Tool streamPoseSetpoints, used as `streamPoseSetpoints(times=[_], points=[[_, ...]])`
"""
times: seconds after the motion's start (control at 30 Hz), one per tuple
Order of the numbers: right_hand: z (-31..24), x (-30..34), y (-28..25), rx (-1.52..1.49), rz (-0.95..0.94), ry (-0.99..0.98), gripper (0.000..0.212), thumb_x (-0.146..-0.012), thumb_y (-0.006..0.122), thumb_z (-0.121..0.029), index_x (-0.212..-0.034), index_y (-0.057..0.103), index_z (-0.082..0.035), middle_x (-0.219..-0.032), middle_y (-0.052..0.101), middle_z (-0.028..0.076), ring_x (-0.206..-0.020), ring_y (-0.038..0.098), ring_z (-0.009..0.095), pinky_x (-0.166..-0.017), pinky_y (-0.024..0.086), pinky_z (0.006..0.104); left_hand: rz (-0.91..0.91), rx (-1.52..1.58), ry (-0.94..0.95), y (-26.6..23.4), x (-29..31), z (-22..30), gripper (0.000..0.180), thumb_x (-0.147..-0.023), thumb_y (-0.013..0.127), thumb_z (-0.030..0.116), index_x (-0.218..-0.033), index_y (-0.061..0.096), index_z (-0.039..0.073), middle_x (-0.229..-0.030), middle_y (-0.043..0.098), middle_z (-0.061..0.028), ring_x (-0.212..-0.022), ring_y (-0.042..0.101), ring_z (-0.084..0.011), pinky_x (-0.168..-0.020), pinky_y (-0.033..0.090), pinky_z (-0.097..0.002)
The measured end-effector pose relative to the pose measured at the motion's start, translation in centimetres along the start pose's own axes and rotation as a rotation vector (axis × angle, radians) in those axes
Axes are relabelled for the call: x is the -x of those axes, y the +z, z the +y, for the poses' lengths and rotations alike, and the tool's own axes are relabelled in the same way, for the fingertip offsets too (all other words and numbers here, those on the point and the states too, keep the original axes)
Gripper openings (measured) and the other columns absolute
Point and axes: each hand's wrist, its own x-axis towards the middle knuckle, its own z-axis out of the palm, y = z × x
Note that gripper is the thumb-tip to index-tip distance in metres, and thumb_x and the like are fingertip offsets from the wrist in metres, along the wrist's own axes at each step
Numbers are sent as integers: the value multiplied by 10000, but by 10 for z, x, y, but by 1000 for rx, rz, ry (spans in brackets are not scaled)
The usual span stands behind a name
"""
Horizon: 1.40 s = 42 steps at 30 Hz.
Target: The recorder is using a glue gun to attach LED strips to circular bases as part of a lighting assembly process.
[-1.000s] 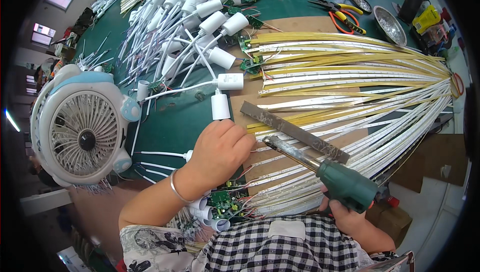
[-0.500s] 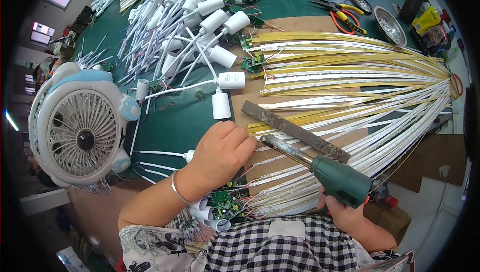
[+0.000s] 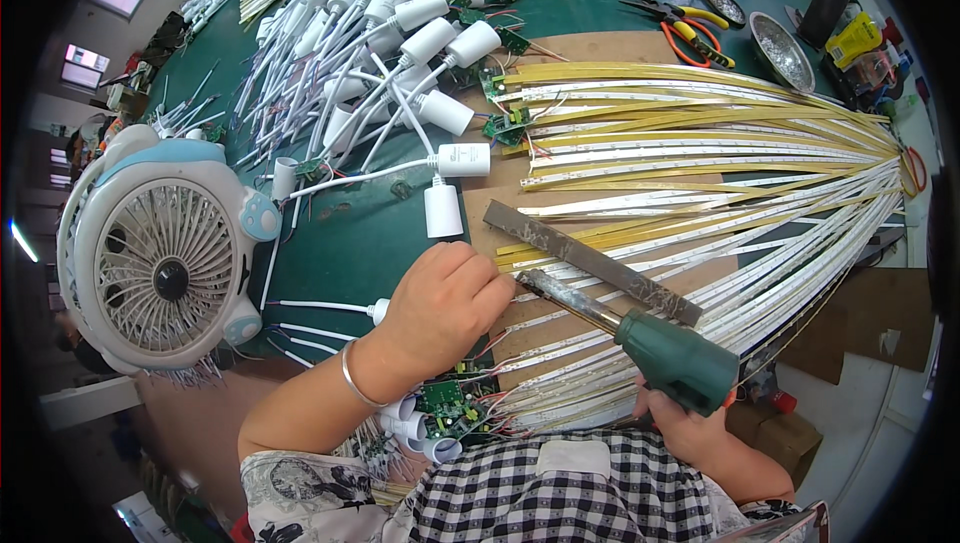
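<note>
My right hand (image 3: 690, 428) grips a dark green soldering gun (image 3: 675, 363) from below. Its thick metal tip (image 3: 560, 298) points up and left, close to the fingertips of my left hand (image 3: 450, 288). Those fingers are pinched together at the end of one LED strip (image 3: 540, 321); what they hold is too small and hidden to make out. A flat dark metal bar (image 3: 595, 261) lies slantwise across the strips, just beyond the tip. Many white and yellow strips fan out rightward on a brown board (image 3: 590, 48).
White cylindrical caps with cables (image 3: 425, 43) are heaped at the far left. A white and blue fan (image 3: 170, 263) stands left. Green circuit boards (image 3: 445, 405) lie near my left forearm. Pliers (image 3: 690, 28) and a metal dish (image 3: 780, 51) lie at the far right.
The soldering gun has shifted slightly to the left, bringing its tip nearer to my left fingertips. My left hand has barely moved.
</note>
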Motion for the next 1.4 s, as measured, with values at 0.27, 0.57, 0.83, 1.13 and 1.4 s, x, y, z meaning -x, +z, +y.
streamPoseSetpoints(times=[0.27, 0.57, 0.83, 1.13, 1.4], points=[[0, 2, 5, -111, 72, -5, 382, -940, 593, -110, -1278, 499, 43, -1059, 623, 138, -711, 636, 199, -649, 537, 320, -8, 0, -1, 0, 0, 0, 197, -684, 682, 68, -880, 675, 60, -828, 608, -47, -788, 588, -236, -713, 490, -355], [4, 4, 2, -25, 38, 24, 340, -927, 610, -122, -1217, 534, 38, -1014, 622, 130, -760, 632, 213, -686, 527, 332, 7, -4, -1, 0, 0, 0, 199, -688, 684, 63, -886, 675, 59, -831, 613, -42, -787, 590, -231, -717, 487, -351], [-3, 4, 4, -132, 62, 35, 361, -955, 573, -124, -1267, 501, 44, -956, 625, 111, -714, 626, 181, -675, 523, 310, 0, -4, -3, 0, 1, 1, 206, -683, 682, 59, -890, 674, 61, -830, 613, -39, -786, 590, -230, -717, 486, -350], [5, 12, -6, -69, 14, 23, 428, -961, 598, -171, -1312, 485, 46, -1158, 619, 137, -733, 643, 197, -680, 522, 316, -18, -9, -9, -1, 0, 1, 214, -683, 684, 55, -896, 673, 66, -829, 613, -37, -787, 587, -230, -722, 487, -350], [6, 12, -7, 5, -8, -3, 434, -957, 579, -131, -1335, 467, 49, -1170, 614, 155, -747, 645, 205, -691, 524, 325, -47, -17, -25, -3, -1, 2, 215, -682, 692, 49, -895, 668, 65, -833, 613, -38, -794, 587, -233, -735, 494, -353]])
